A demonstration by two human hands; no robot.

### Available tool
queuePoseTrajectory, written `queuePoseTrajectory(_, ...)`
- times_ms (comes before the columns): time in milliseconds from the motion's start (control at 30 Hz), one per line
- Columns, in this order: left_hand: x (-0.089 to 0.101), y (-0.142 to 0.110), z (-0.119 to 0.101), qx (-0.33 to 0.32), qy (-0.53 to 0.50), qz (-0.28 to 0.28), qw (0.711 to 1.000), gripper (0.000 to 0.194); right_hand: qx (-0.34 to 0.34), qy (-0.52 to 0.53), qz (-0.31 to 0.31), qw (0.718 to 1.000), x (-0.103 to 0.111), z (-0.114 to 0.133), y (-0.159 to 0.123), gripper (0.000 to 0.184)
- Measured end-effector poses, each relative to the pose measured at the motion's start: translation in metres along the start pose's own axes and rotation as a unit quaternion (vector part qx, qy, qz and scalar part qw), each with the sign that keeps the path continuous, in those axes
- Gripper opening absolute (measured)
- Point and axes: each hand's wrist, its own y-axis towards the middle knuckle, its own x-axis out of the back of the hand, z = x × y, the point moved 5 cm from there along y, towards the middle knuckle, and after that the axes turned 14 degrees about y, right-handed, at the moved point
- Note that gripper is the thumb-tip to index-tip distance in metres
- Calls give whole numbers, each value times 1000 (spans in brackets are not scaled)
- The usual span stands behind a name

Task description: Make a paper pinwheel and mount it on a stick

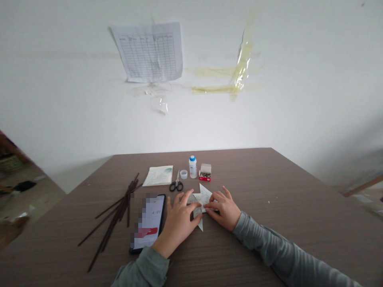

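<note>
My left hand (178, 223) and my right hand (224, 209) are in front of me, low over the bench (269, 191), and the grey knit sleeves (269, 247) cover both arms to the wrist. The hands turn inward and the fingers (216, 201) reach toward each other. They are not clenched. Between them, on the bench, lies a folded paper shape (201, 203) with sharp triangular points, and my fingertips are on it. I cannot tell if they pinch it or only press it.

Just left of my left hand is a smartphone (149, 223) with a lit screen, partly blurred. Beyond it lie thin dark sticks (118, 215) in a loose bunch. Farther on stand black-handled scissors (176, 184), a small clear cap (183, 174), a white bottle with blue top (193, 167), a red and white box (205, 172) and a flat paper sheet (158, 175). On the white wall behind is a printed table sheet (149, 52), near strips of yellowish tape (242, 67).
</note>
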Motion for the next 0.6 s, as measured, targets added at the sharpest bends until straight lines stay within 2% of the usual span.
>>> queuePoseTrajectory(167, 0, -1, 0, -7, 4, 7, 1000, 34, 18, 14, -5, 1000, 8, 2, -2, 28)
queuePoseTrajectory(367, 1, -1, 0, -10, 11, 6, 1000, 34, 34, -13, 2, 999, 4, 5, 0, 27)
queuePoseTrajectory(467, 0, -1, 0, -15, 21, 13, 1000, 36, 21, -17, -6, 1000, 4, 4, 0, 25)
queuePoseTrajectory(600, -3, 0, 0, -3, 18, 11, 1000, 36, 0, 3, 15, 1000, 4, 3, 0, 26)
